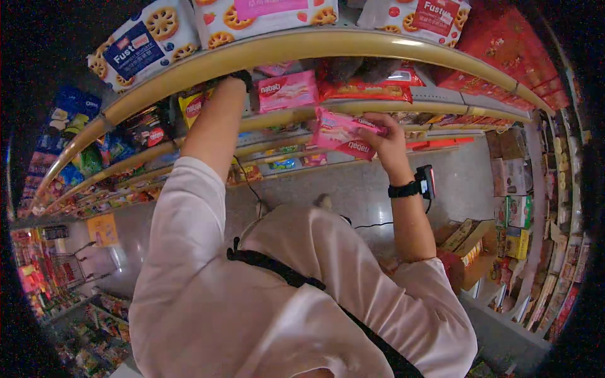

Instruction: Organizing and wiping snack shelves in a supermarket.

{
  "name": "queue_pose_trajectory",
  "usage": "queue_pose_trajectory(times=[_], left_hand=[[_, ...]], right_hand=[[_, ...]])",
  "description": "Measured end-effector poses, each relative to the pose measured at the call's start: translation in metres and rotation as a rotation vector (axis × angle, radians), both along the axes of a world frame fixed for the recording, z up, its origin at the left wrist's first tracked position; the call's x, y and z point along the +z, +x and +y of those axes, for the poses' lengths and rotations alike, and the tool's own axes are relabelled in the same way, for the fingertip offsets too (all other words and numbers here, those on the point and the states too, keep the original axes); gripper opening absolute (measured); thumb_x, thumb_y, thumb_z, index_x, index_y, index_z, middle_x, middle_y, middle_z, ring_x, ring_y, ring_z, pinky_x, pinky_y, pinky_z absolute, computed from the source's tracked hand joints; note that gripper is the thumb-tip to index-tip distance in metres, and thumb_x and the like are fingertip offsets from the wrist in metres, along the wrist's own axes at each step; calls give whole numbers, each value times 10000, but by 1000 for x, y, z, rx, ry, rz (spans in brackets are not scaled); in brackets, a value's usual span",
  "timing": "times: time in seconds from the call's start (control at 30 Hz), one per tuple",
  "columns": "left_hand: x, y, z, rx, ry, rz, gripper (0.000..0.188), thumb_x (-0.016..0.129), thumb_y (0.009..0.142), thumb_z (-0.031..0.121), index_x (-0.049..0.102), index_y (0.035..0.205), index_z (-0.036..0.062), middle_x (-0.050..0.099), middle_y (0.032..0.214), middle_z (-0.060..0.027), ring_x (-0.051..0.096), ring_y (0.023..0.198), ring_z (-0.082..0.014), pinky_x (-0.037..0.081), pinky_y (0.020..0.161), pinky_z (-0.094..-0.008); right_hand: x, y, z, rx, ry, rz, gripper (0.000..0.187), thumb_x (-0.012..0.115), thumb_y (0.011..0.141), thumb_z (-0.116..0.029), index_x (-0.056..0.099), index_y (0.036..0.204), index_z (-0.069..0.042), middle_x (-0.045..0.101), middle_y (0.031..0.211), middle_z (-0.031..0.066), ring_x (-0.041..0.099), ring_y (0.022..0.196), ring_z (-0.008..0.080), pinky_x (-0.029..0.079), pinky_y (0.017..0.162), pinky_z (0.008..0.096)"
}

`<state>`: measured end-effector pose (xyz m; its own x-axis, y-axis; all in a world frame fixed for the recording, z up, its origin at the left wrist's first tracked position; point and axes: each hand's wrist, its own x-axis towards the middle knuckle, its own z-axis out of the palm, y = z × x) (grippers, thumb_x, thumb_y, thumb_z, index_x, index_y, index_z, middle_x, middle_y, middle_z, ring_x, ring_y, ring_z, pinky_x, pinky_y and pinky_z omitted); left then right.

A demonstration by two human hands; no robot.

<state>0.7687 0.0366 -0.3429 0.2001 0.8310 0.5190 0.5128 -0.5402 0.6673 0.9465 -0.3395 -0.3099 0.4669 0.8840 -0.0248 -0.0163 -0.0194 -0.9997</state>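
My right hand [387, 140] is closed around one end of a pink wafer packet [337, 133], held tilted in front of the shelf edge. My left forearm [215, 129] reaches in under the upper shelf's yellow rail [265, 47]. A dark band shows at that wrist, while the hand and its fingers are hidden, so what it touches cannot be seen. Just right of the left wrist lies a similar pink packet [287, 92] on the shelf. To the wrist's left is a yellow packet [192, 107], and farther right are red packets [365, 91].
Large biscuit bags [151, 39] stand on the top shelf, with red boxes [510, 50] at far right. Lower tiers have yellow rails too. An open cardboard carton [469, 249] sits near my right elbow. A cable [378, 225] runs to the device on my right wrist.
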Motion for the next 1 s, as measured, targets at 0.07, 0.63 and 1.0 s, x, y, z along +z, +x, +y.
queue_pose_trajectory(times=[0.07,0.63,1.0], left_hand=[[-2,-8,3,-8,-17,-38,494,559,950,378,475,1365,122,497,1401,-130,446,1289,-279,365,1071,-455],[65,-46,-82,-422,-659,32,432,560,960,335,510,1317,96,540,1342,-92,492,1217,-236,414,1031,-413],[4,-22,-64,-174,-137,410,617,648,864,415,512,1353,64,491,1425,-206,425,1338,-391,323,1136,-446]], right_hand=[[-1,2,0,-9,-4,-22,358,729,802,7,634,1147,8,684,1080,105,652,977,177,530,869,296],[11,-8,15,-110,58,-86,332,740,829,-48,648,1144,3,697,1060,93,663,946,172,548,831,303],[10,-20,12,-51,6,-87,319,741,824,-38,651,1126,11,708,1043,97,679,910,178,557,822,314]])
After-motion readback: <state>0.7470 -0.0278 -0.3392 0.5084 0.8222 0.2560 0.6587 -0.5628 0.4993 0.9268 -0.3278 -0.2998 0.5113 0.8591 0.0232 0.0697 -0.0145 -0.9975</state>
